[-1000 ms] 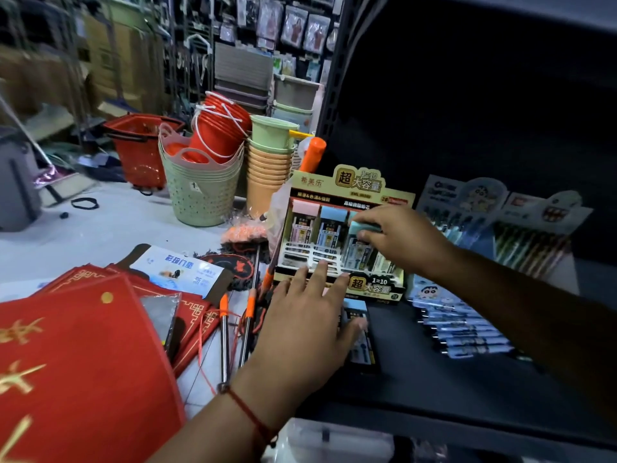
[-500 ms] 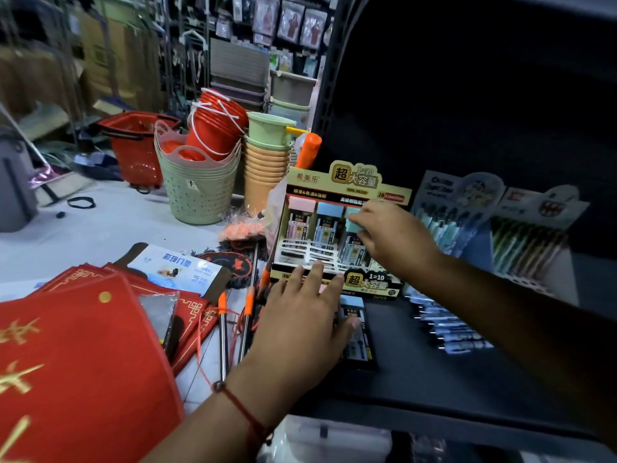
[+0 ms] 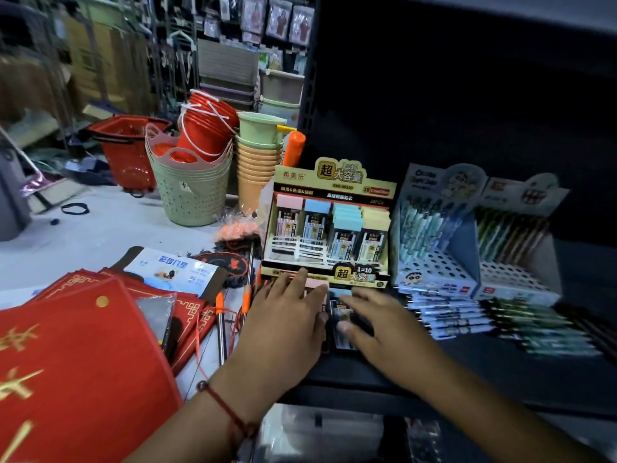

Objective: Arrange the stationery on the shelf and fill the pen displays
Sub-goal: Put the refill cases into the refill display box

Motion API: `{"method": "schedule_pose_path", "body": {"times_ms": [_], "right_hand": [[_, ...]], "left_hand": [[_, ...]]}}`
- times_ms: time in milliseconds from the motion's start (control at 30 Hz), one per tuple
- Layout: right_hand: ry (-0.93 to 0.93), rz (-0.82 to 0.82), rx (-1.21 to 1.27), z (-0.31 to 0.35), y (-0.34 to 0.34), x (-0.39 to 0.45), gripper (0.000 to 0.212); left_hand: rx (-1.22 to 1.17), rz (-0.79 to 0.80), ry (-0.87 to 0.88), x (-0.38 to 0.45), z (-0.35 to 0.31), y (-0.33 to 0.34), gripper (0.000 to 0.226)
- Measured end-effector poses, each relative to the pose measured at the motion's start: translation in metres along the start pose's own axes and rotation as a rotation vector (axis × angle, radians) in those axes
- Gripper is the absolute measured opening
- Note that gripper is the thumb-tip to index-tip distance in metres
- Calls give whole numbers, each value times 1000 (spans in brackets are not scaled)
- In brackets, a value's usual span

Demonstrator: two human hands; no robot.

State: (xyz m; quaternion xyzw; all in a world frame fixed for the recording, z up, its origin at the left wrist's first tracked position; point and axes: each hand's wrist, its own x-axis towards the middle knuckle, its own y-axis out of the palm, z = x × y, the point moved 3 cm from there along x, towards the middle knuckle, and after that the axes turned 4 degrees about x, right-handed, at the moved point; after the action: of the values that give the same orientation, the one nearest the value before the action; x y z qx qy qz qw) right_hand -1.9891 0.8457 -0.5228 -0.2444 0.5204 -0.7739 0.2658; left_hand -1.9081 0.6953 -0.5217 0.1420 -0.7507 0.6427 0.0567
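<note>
Both my hands are lying flat, fingers relaxed, over loose lead boxes at six o'clock of the display box: left hand, right hand.

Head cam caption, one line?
Both hands reach loose refill packs before the yellow display box.

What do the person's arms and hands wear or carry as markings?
Both forearms are bare, with no sleeves in view. The left hand has a thin red string bracelet at the wrist. The right hand shows no ring, watch or glove.
</note>
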Motion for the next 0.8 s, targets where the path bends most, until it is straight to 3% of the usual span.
{"method": "schedule_pose_path", "body": {"times_ms": [100,200,300,433,700,800], "right_hand": [[76,37,76,-3,12,-9,52],[107,-81,68,0,10,-16,37],[184,-149,13,6,6,-21,36],[291,-94,7,12,4,-19,37],[520,116,243,-3,-11,-6,74],[539,117,325,-10,-18,-10,55]], "left_hand": [[-20,36,-15,-3,0,3,45],[-38,35,-37,-5,-2,2,39],[-68,-8,-80,-4,-4,-1,39],[-115,7,-175,2,-8,0,38],[-63,74,-277,15,-19,9,53],[-57,84,-278,17,-19,8,52]]}}
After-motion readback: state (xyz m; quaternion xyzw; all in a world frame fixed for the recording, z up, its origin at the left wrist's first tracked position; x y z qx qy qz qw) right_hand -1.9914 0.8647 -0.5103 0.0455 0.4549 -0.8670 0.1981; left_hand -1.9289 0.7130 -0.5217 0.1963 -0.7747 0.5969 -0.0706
